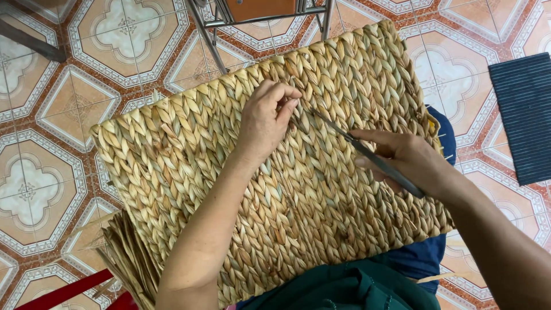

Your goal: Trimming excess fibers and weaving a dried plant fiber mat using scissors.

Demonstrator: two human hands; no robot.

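Lying across the person's lap, the woven mat [298,189] of pale dried straw fills the middle of the view, above the patterned tile floor [51,115]. The left hand [265,123] rests on the upper middle of the mat, its fingers curled and pinching what seems to be one strand of the weave. The right hand [410,161] lies on the right part of the mat, closed around a thin grey metal tool [367,154], maybe scissors or a long needle. The tool's tip points to the left hand's fingertips. Loose straw ends [129,261] stick out under the mat's lower left corner. A dark ribbed pad [525,115] lies on the floor, right of the mat.
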